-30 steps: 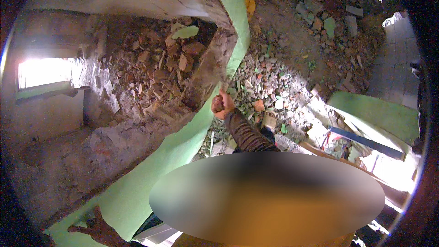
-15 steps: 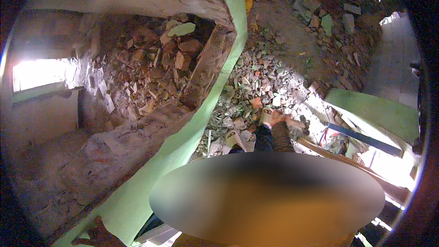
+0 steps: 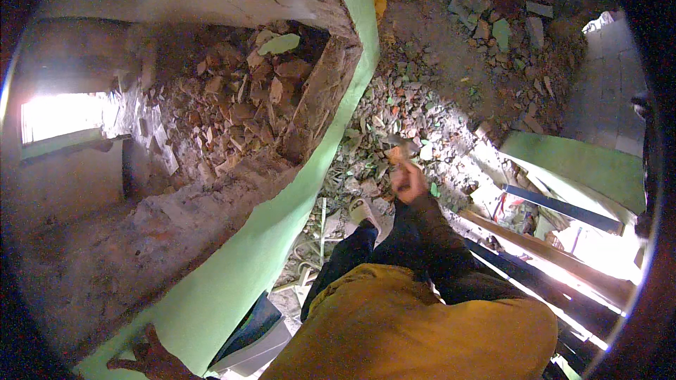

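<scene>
My right hand (image 3: pixel 411 181) is closed around the handle of what looks like a hammer (image 3: pixel 398 155), smeared by motion. Its wooden handle points away from me, and a greyish head shows faintly at the far end. Below it lies broken rubble (image 3: pixel 394 109), with brick and plaster bits. At the lower left, my left hand (image 3: pixel 151 360) rests with fingers spread against the light green wall face (image 3: pixel 274 214). A light-coloured sandal (image 3: pixel 360 212) is on my left foot, among the debris.
The wall has a rough broken top (image 3: pixel 176 218), and a rubble heap (image 3: pixel 260 84) lies beyond it. At right are a green slab (image 3: pixel 570 165), a dark bar (image 3: pixel 563 209) and wooden beams (image 3: pixel 549 257). A grey box-like object (image 3: pixel 253 345) stands near my left side.
My right hand has shifted slightly left, and the hammer has swung from pointing right to pointing forward. My left hand stays on the wall.
</scene>
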`<action>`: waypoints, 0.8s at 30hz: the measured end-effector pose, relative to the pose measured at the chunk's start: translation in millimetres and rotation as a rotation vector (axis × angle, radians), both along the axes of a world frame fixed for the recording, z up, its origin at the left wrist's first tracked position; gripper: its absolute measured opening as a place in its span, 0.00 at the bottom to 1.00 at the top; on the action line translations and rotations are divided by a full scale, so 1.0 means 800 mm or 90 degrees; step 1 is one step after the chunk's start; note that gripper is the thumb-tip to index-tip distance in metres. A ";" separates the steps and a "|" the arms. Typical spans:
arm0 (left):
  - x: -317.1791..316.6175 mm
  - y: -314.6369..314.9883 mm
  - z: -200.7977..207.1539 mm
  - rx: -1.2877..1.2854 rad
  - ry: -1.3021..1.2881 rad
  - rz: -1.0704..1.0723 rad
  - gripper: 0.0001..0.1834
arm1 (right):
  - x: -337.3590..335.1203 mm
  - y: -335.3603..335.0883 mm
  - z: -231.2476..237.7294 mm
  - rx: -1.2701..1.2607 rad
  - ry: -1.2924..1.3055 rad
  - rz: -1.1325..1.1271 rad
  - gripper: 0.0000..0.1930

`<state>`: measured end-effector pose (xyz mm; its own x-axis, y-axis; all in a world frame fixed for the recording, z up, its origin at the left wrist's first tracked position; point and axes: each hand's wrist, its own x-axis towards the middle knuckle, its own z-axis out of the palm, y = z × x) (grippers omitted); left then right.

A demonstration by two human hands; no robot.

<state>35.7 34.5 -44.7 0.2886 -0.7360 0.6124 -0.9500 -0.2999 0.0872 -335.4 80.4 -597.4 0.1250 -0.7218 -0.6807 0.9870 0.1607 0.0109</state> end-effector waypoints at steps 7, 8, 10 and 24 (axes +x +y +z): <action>0.001 -0.003 -0.002 -0.044 0.075 -0.057 0.74 | -0.030 0.033 -0.047 0.469 -0.074 -0.449 0.17; 0.003 -0.002 -0.001 -0.049 0.076 -0.069 0.74 | 0.002 -0.003 -0.047 0.430 -0.092 -0.413 0.17; 0.006 0.001 0.002 -0.049 0.075 -0.051 0.74 | 0.087 -0.090 -0.038 0.295 -0.152 -0.279 0.16; 0.002 -0.002 -0.002 -0.038 0.075 -0.035 0.74 | -0.048 0.071 -0.023 0.094 0.070 -0.028 0.17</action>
<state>37.4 32.9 -45.9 0.3216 -0.7161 0.6195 -0.9468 -0.2385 0.2159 -373.6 137.4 -615.6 0.0143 -0.6164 -0.7873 0.9895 0.1221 -0.0776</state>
